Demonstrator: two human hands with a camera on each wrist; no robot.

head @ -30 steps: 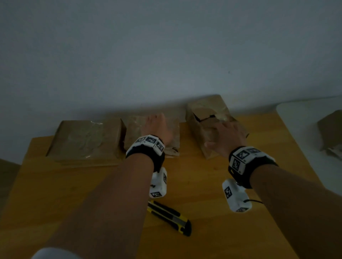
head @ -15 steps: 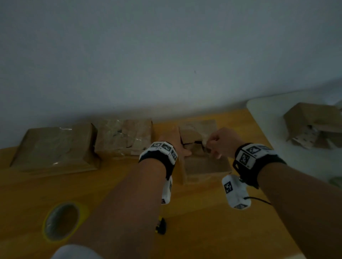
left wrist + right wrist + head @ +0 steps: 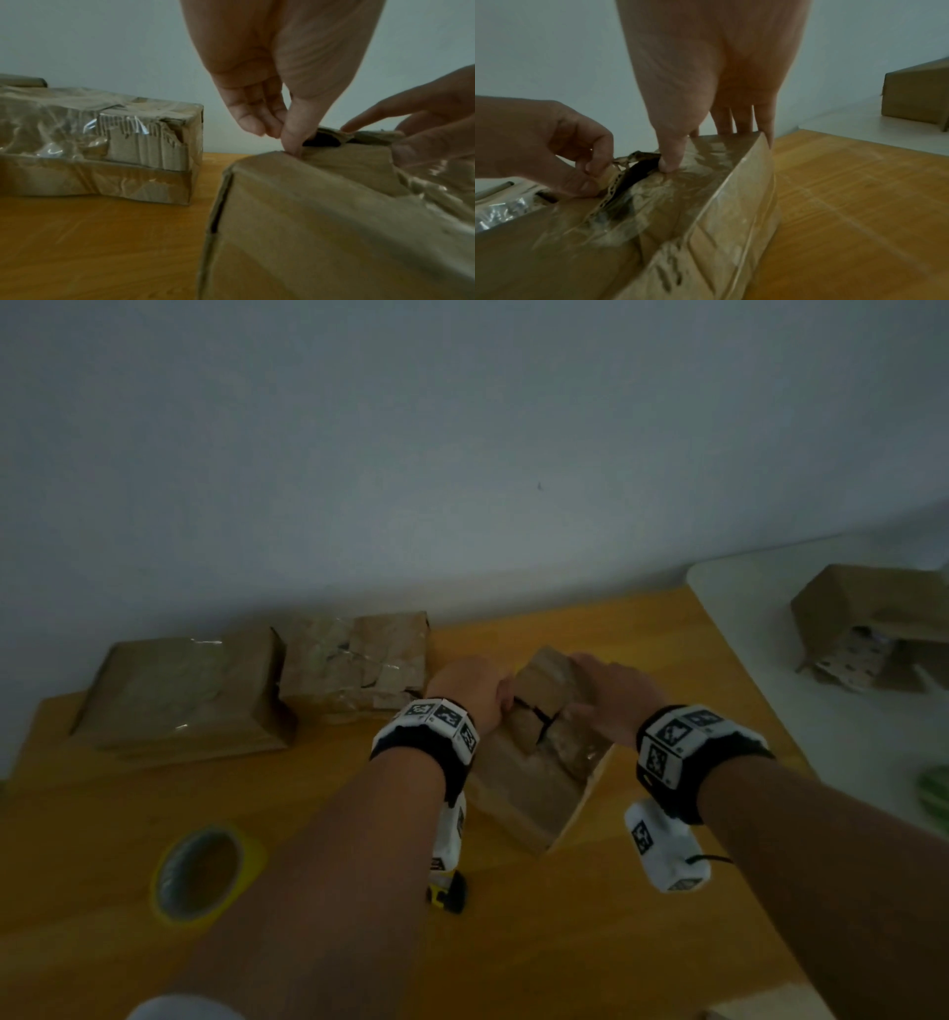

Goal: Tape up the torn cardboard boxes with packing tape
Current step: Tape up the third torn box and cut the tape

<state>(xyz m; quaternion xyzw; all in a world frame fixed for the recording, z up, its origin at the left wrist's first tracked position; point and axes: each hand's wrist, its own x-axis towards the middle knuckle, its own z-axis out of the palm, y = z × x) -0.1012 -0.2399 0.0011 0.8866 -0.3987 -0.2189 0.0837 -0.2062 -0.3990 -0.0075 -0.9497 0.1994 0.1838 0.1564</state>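
Both hands now work on the torn box (image 3: 534, 762), drawn away from the wall to mid-worktop (image 3: 667, 942) and tilted up on one edge — a second ago it sat further back, with only the right hand on it. The left hand (image 3: 464, 690) has left the middle box (image 3: 354, 660) and its fingers (image 3: 259, 121) pinch the ragged flap at the tear. The right hand (image 3: 613, 698) grips the box's far edge, thumb pressed beside the dark gap. The tape roll (image 3: 203, 873) lies untouched at the worktop's near left, a yellow utility knife (image 3: 447, 891) near it — the tear appears to be being closed up for taping.
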